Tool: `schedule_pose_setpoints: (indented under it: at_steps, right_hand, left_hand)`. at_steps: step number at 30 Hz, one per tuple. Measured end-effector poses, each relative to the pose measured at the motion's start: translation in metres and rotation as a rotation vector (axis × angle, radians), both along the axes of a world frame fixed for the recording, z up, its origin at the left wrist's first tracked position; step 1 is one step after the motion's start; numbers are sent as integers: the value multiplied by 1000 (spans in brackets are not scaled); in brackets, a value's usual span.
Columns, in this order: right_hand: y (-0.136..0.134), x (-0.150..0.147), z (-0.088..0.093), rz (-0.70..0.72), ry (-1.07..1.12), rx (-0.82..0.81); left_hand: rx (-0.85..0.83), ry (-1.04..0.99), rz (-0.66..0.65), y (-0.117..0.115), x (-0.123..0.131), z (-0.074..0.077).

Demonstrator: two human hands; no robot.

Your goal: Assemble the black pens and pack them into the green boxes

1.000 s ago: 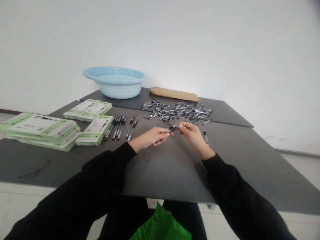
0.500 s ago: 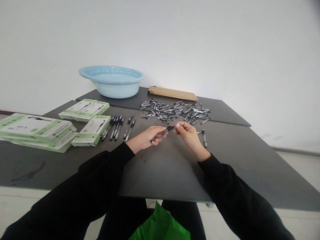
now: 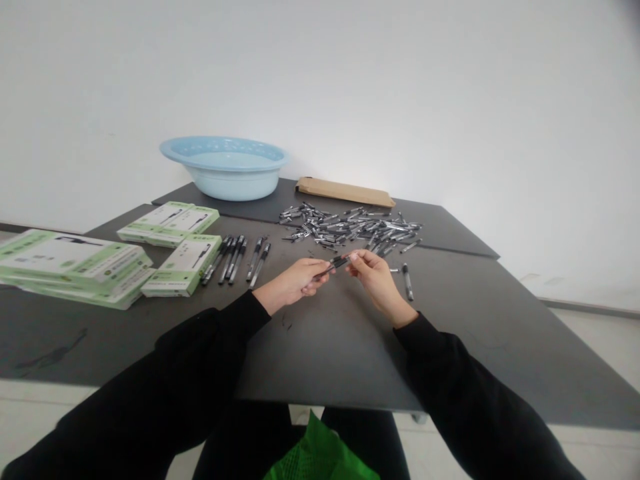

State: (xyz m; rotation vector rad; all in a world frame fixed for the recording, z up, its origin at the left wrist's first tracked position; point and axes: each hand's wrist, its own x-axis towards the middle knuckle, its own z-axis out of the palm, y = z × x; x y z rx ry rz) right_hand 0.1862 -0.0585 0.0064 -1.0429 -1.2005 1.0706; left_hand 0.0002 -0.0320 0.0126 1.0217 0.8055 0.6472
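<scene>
**Worktop (image 3: pixel 325 360), from the wall forward**

A basin (image 3: pixel 235 183) stands at the back left of the worktop, before the wall (image 3: pixel 375 87). To its right, near the back edge, lies a packet (image 3: pixel 345 192). The pen pile (image 3: pixel 380 230) spreads in front of the packet. At far left lies a box stack (image 3: pixel 75 260), with a box pair (image 3: pixel 170 221) behind it and a single box (image 3: pixel 183 265) to its right. The pen row (image 3: pixel 237 260) comes next, just right of that box. At least one held pen (image 3: pixel 339 261) is between the left hand (image 3: pixel 297 279) and right hand (image 3: pixel 374 277), before the pile. A lone pen (image 3: pixel 408 283) lies right of the right hand.
</scene>
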Motion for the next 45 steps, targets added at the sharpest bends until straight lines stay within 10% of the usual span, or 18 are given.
schedule_pose_setpoints:
  at_steps: [8,25,30,45]
  right_hand:
    - [0,-1,-2,3,8,-4]
    - [-1,-1,-1,-22,4,-12]
    - [-1,0,-2,-29,32,-43]
    - [13,-3,-14,-65,-8,-61]
  left_hand:
    - [-209,-19,-156,0,-3,7]
    - [10,36,54,-1,-1,4]
    - [-137,8,-197,-4,-3,9]
    - [737,378,71,6,-4,0]
